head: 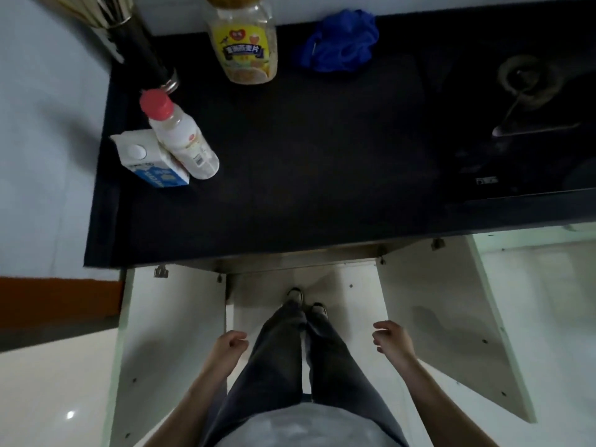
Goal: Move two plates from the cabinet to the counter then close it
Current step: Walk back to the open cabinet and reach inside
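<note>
Both hands hang empty, fingers loosely curled: left hand (229,345), right hand (392,340), between the open cabinet doors (171,350). No plates show; presumably inside, ahead under the counter (306,162). Likely stiff, breakable, slippery: grip opposite rims.

Dim room; glossy white floor (48,398), pale wall (38,124).

Both cabinet doors, the left door (171,343) and the right door (451,333), stand swung open below the dark counter (306,175). The left hand (229,345) and right hand (394,338) hang empty with fingers loosely curled, each just inside its door. Well beyond the fingertips, a jar (243,40), bottle (180,135), carton (148,159) and blue cloth (342,40) sit on the counter.
</note>
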